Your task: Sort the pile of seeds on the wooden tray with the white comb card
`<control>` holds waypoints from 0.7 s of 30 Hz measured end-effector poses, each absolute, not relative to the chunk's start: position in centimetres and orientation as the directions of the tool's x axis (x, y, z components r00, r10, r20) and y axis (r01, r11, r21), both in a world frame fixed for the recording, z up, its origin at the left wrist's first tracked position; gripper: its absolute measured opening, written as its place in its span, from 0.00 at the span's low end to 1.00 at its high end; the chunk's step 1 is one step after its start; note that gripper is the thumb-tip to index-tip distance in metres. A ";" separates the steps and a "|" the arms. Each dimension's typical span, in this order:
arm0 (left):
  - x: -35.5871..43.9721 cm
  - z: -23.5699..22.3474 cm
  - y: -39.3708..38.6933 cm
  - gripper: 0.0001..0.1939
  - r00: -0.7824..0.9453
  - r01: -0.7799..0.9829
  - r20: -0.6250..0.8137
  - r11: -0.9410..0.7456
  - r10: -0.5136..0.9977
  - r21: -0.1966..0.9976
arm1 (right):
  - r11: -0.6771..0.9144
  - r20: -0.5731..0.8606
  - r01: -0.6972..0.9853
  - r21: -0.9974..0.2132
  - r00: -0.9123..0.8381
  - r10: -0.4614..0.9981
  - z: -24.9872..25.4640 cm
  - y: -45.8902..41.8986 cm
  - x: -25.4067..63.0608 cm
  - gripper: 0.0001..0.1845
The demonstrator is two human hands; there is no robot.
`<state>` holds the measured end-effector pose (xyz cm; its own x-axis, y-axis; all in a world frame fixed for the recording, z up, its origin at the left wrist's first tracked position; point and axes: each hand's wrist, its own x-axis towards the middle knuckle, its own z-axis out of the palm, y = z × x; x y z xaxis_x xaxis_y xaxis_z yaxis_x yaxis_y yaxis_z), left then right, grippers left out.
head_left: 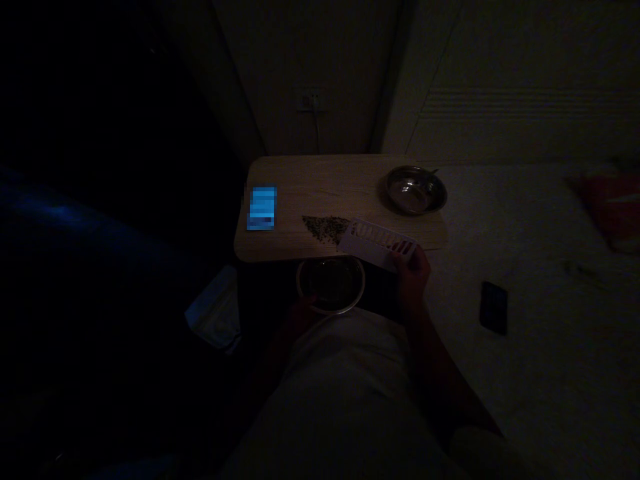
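The room is very dark. My right hand [413,273] grips the near end of a flat white slotted plastic piece [377,242], whose far edge rests against a pile of small dark grains [325,227] on a small wooden table [325,180]. My left hand [303,313] is dim; it holds the near rim of a round bowl [331,283] just below the table's front edge, over my lap.
A lit phone screen [262,207] lies on the table's left side. A steel bowl [415,189] stands at its right rear. A dark phone [493,307] lies on the pale bedding to my right. A wall socket [311,100] is behind the table.
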<state>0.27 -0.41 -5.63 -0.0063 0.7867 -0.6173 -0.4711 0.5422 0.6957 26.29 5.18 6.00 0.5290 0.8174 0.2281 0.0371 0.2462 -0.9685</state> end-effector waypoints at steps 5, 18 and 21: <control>-0.4 -5.9 0.0 0.13 0.129 -0.500 -0.606 0.579 0.785 0.644 | 0.231 0.223 0.055 -0.971 0.541 0.811 6.2 5.2 26.1 0.11; 0.2 -4.9 0.0 0.14 0.223 -0.506 -0.653 0.658 0.724 0.557 | 0.222 0.218 0.057 -0.973 0.522 0.825 6.5 5.0 25.7 0.11; 0.3 -4.7 -0.3 0.15 0.134 -0.523 -0.646 0.607 0.752 0.598 | 0.215 0.211 0.047 -0.975 0.489 0.846 6.5 5.0 25.6 0.11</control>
<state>0.27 -0.33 -4.73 0.1342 0.7517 -0.6457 -0.5234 0.6071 0.5979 25.61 4.97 6.47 0.4892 0.8463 0.2107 0.0472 0.2155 -0.9754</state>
